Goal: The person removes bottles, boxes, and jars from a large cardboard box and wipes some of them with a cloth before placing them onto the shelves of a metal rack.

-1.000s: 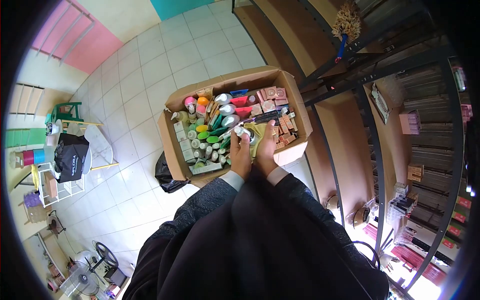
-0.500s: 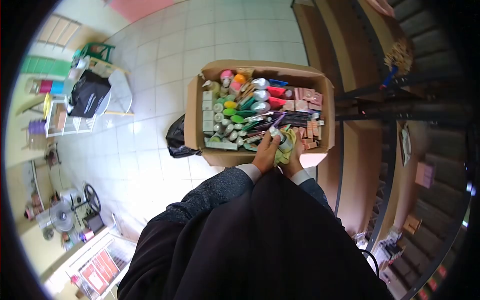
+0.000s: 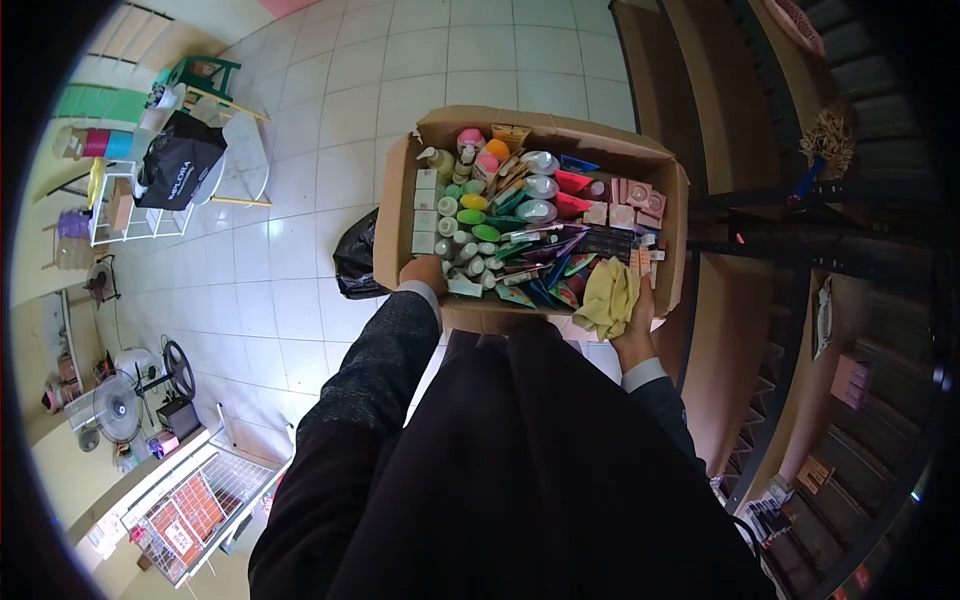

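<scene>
A large open cardboard box [image 3: 398, 190] stands in front of me, packed with cosmetics. My left hand [image 3: 424, 272] is curled at its front left corner, over the rim and beside the white-capped bottles [image 3: 466, 254]; its fingertips are hidden. At the front right, my right hand [image 3: 638, 318] holds a crumpled yellow cloth [image 3: 607, 298], which hangs over the box's front edge. Near the cloth lie colourful packets [image 3: 570, 285] and small orange-and-white boxes [image 3: 641, 262]. Silver-topped tubes [image 3: 540, 186] and pink boxes [image 3: 640, 198] fill the back and right.
A black plastic bag [image 3: 358, 262] sits on the tiled floor left of the box. Metal-framed shelving [image 3: 715, 320] runs along the right side. At the left are a white rack [image 3: 150, 228] with a black bag [image 3: 182, 160] on it, and a fan [image 3: 118, 408].
My hands have moved apart, the left to the box's front left corner and the right rightward with the cloth. The bottle held between them is no longer seen in my hands.
</scene>
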A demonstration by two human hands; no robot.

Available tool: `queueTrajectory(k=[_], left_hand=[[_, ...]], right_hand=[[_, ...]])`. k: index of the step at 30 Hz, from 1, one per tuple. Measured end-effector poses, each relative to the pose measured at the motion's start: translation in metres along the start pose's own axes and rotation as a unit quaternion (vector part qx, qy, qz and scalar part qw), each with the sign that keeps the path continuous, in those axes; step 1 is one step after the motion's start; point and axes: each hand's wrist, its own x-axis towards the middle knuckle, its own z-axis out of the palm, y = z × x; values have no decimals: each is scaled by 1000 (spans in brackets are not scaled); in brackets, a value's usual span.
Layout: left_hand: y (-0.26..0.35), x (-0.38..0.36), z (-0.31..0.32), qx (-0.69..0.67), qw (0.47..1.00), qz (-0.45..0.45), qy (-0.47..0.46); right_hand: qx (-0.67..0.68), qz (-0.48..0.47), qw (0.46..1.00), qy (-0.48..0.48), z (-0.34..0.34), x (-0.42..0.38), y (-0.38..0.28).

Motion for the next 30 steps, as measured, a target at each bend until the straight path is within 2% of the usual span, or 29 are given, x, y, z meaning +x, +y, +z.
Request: queueTrajectory(k=[5, 13, 16, 19, 20, 22, 23, 24, 26, 27, 28, 29, 30], left_hand=[[5, 4, -8, -23, 994, -102, -23], [6, 15, 1, -63, 986, -152, -30], [5, 1, -6, -79, 986, -144, 6], [8, -14, -19, -97, 986, -51, 124], [10, -20, -25, -96, 986, -48, 128], [33, -51, -65, -170, 962, 71, 201], [47, -68, -85, -168, 961, 78, 204], [63, -86, -105, -208, 943, 146, 216], [91, -107, -136, -269, 885, 281, 255], [103, -115, -148, -289, 869, 309, 256], [112, -120, -157, -308, 851, 338, 257], [118, -119, -159, -306, 846, 351, 260], [122, -117, -158, -382, 803, 366, 276]], right_hand=[[-2, 6, 1000, 11, 2, -5, 4], [12, 3, 1000, -8, -3, 0, 5], [6, 1, 1000, 2, 3, -3, 3], [14, 5, 999, -32, 3, 0, 4], [16, 1, 999, -34, 3, 4, 6], [-6, 7, 996, -92, 8, 10, 15], [-56, -4, 996, -76, 28, 4, 14], [-69, -26, 984, -163, 48, -6, 13], [-72, -50, 970, -225, 72, -13, 19], [-114, -125, 948, -269, 100, -32, 12], [-114, -140, 946, -268, 111, -38, 9], [-33, -90, 950, -298, 118, -42, 6], [47, -39, 943, -328, 124, -49, 1]])
